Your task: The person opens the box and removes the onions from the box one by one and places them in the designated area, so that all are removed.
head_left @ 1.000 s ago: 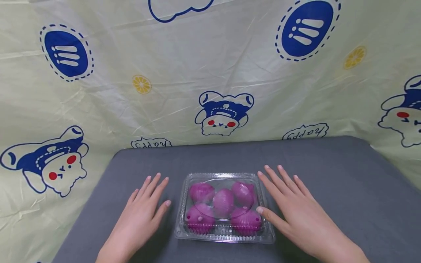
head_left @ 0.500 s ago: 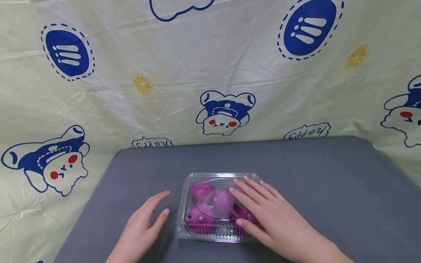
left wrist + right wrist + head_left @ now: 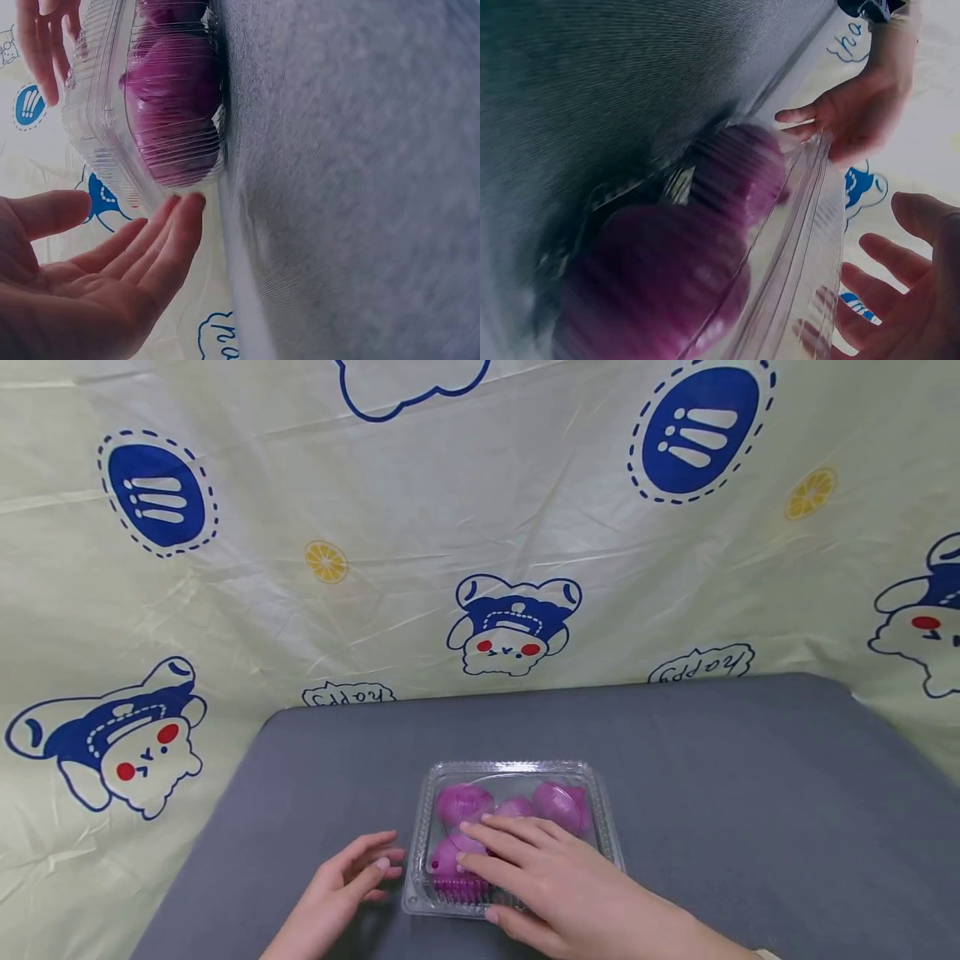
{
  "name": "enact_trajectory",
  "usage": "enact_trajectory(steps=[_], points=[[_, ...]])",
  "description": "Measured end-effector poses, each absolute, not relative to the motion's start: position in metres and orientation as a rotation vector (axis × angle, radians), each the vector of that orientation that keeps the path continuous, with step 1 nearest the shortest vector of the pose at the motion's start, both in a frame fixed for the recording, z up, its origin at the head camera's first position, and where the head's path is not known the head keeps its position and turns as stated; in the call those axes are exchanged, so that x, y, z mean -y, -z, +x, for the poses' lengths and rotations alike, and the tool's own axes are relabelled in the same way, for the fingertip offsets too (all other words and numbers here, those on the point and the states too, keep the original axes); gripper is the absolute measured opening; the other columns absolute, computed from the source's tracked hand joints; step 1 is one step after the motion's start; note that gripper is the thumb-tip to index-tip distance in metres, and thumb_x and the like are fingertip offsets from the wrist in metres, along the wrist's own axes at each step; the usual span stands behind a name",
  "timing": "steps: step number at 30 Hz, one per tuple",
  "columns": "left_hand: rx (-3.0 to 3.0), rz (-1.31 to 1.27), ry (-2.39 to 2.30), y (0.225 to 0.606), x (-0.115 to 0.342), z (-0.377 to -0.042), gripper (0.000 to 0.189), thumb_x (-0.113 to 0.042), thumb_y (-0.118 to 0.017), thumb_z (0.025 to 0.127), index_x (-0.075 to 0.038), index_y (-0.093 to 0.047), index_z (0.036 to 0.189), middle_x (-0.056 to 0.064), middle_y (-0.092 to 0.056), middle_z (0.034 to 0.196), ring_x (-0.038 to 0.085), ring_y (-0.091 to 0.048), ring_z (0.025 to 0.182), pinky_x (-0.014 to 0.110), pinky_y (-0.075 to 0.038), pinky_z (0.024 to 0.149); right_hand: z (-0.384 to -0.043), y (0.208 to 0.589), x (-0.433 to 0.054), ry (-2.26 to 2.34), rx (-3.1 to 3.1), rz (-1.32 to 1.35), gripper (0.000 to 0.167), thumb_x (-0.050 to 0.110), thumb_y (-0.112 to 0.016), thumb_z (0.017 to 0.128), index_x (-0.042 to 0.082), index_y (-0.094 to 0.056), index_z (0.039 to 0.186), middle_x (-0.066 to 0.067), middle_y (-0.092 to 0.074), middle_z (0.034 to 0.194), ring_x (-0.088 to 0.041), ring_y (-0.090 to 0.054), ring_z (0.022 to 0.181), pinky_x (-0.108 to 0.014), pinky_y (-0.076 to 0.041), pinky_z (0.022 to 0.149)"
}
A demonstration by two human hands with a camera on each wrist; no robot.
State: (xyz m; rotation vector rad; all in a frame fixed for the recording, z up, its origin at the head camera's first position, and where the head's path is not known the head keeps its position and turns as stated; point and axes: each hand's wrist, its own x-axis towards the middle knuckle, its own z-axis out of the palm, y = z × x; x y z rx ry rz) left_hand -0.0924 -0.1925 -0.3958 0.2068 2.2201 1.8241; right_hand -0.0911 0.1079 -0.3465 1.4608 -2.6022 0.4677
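Note:
A clear plastic clamshell box [image 3: 606, 827] lies on the grey table, its lid down. Inside it are several round purple, onion-like things [image 3: 558, 806], some with small nubs. My right hand [image 3: 555, 881] is over the lid with its fingers extended, covering the box's front right part. In the right wrist view, the fingers of that hand [image 3: 907, 300] stretch along the lid; contact is unclear. My left hand [image 3: 341, 885] is by the box's left side, fingers slightly bent. The left wrist view has these fingertips [image 3: 196, 201] close to the box's end; whether they touch is unclear.
The grey cloth-covered table [image 3: 712, 760] extends around the box on all sides. Beyond its far edge hangs a pale curtain [image 3: 405, 510] printed with blue cartoon figures and orange slices. A dark band [image 3: 870, 9] is on the left wrist.
My right hand has moved left from beside the box to over its lid. My left hand has shifted slightly nearer the box's left side, its fingers more bent. The box stays in place.

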Motion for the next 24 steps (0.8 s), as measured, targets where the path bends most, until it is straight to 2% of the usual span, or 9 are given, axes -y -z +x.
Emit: enact_trajectory(steps=[5, 9, 18, 24], points=[[-1.958, 0.195, -1.837, 0.401, 0.198, -0.096, 0.052, -0.018, -0.047, 0.105, 0.014, -0.034, 0.143, 0.017, -0.064, 0.118, 0.023, -0.064, 0.101, 0.038, -0.054, 0.087, -0.094, 0.349, -0.092, -0.498, 2.575, 1.544, 0.048, 0.044, -0.044, 0.104, 0.023, -0.048, 0.147, 0.006, -0.035, 0.156, -0.017, -0.032, 0.142, -0.049, -0.037, 0.108], [-1.784, 0.206, -1.857, 0.405, 0.198, -0.096, 0.052, -0.016, -0.046, 0.105, 0.015, -0.031, 0.144, 0.01, -0.065, 0.113, 0.018, -0.064, 0.097, 0.035, -0.054, 0.086, -0.097, 0.353, -0.083, -0.527, 2.546, 1.582, 0.043, 0.041, -0.045, 0.104, 0.022, -0.053, 0.142, 0.005, -0.037, 0.155, -0.017, -0.035, 0.14, -0.048, -0.04, 0.107], [-1.545, 0.397, -1.924, 0.414, 0.2, -0.096, 0.053, -0.004, -0.044, 0.103, 0.018, -0.019, 0.145, 0.007, -0.067, 0.104, 0.021, -0.068, 0.1, 0.033, -0.054, 0.087, -0.103, 0.358, -0.071, -0.499, 2.565, 1.655, 0.036, 0.038, -0.048, 0.104, 0.027, -0.059, 0.136, 0.008, -0.042, 0.151, -0.012, -0.044, 0.128, -0.048, -0.042, 0.104], [-1.436, 0.408, -1.96, 0.414, 0.2, -0.095, 0.053, 0.0, -0.045, 0.101, 0.012, -0.024, 0.147, 0.007, -0.067, 0.105, 0.022, -0.066, 0.104, 0.034, -0.054, 0.089, -0.109, 0.361, -0.061, -0.476, 2.483, 1.66, 0.021, 0.034, -0.058, 0.1, 0.03, -0.067, 0.118, 0.011, -0.047, 0.144, -0.008, -0.045, 0.115, -0.03, -0.043, 0.098]])
